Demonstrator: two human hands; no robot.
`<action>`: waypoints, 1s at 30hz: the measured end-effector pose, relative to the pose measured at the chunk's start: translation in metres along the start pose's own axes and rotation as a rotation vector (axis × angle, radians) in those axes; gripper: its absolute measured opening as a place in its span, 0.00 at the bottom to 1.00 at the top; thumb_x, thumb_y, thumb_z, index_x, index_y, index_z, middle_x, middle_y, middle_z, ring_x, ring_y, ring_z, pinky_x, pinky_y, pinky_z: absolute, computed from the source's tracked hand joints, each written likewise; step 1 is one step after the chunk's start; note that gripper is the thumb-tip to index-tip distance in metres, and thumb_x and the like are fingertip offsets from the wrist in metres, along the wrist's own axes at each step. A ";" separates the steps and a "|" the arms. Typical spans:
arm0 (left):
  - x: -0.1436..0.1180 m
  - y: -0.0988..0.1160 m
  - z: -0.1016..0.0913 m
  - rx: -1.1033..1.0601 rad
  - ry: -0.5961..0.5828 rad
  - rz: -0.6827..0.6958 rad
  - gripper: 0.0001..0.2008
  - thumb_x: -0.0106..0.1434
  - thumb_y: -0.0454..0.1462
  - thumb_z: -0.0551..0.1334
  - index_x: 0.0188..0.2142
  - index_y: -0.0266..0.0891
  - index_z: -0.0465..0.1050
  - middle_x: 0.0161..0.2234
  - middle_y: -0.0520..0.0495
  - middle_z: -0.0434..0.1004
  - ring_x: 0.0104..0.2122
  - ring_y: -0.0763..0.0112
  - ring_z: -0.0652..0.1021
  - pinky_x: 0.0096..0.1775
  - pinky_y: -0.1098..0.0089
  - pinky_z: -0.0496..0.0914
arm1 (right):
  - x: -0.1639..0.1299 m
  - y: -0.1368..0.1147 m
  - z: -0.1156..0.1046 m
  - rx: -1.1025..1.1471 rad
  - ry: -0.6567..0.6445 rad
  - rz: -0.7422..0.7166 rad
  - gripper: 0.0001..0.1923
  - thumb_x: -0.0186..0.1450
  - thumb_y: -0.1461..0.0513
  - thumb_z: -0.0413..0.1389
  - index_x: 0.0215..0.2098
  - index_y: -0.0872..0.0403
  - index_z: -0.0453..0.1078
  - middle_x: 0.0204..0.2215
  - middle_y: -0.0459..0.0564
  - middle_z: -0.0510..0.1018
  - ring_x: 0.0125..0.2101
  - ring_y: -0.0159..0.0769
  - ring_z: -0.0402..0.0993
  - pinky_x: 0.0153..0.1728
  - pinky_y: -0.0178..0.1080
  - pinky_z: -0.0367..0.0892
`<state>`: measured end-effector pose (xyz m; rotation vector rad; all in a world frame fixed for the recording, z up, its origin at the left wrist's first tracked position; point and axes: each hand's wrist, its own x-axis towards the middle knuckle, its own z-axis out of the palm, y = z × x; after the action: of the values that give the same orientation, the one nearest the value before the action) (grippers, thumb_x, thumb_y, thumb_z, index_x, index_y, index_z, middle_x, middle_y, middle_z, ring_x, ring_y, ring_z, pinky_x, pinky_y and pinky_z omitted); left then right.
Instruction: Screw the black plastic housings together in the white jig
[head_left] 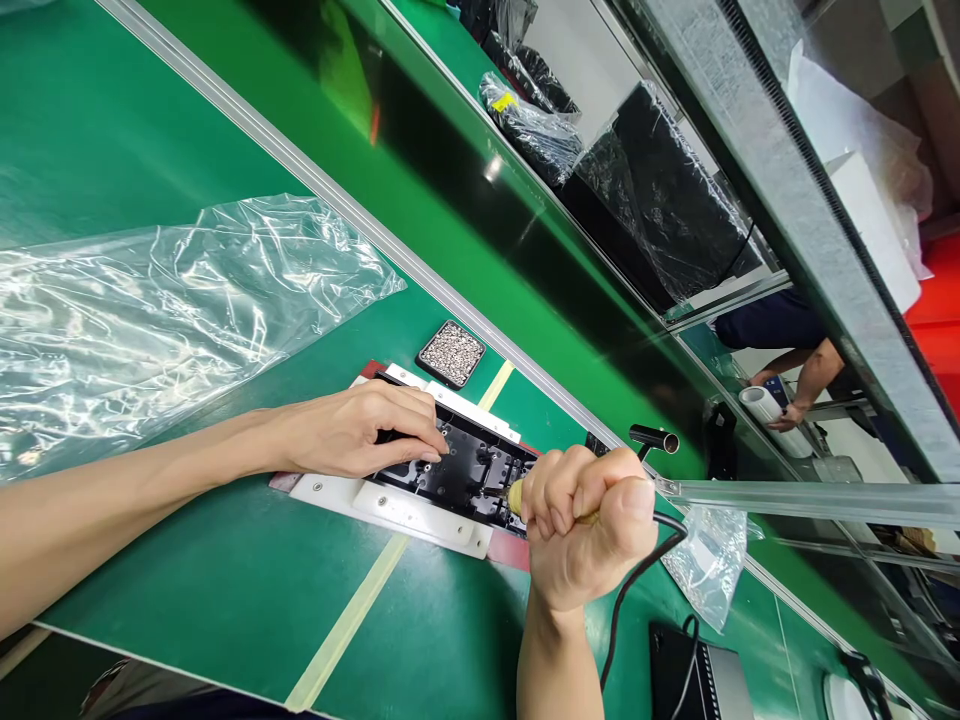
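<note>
Driver in the right hand, black part in its white fixture

At the left of the frame, a crumpled clear plastic bag (195,310) spreads over the green worktop (225,610). The left hand (375,432) reaches in from the left edge and lies over the black part (459,462), its fingers bent; whether it pinches anything cannot be told. The black part sits at the centre of the frame, between the rails of the white fixture (424,515). Just above, a small black tray (420,362) holds tiny metal pieces (452,350). Right of centre, the right hand (589,515) is closed tightly around the driver (515,497), whose thin tip points down at the black part; contact is unclear. A black cord (626,590) curves down beside the wrist. Farther right lie another clear bag (709,565) and, at lower right, a black device (701,675). Near the right edge, another person holds a white roll (760,404).
</note>
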<state>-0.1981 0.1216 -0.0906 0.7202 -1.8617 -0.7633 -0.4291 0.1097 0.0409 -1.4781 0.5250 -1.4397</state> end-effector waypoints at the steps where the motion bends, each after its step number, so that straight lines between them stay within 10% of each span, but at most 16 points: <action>1: 0.000 0.000 0.000 0.000 0.004 0.002 0.09 0.85 0.35 0.70 0.55 0.44 0.93 0.43 0.44 0.92 0.43 0.62 0.89 0.50 0.67 0.83 | 0.000 0.000 0.000 -0.003 0.003 -0.004 0.30 0.86 0.53 0.55 0.26 0.50 0.54 0.15 0.34 0.50 0.13 0.24 0.45 0.14 0.25 0.56; 30: 0.002 0.004 -0.002 0.034 -0.023 0.005 0.10 0.86 0.35 0.69 0.54 0.41 0.93 0.43 0.44 0.92 0.44 0.63 0.89 0.51 0.67 0.82 | 0.001 0.001 -0.002 -0.001 -0.050 -0.018 0.29 0.86 0.55 0.55 0.27 0.51 0.54 0.16 0.36 0.50 0.14 0.24 0.47 0.15 0.24 0.57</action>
<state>-0.1976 0.1225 -0.0859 0.7310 -1.9006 -0.7419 -0.4309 0.1082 0.0403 -1.5189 0.4828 -1.4124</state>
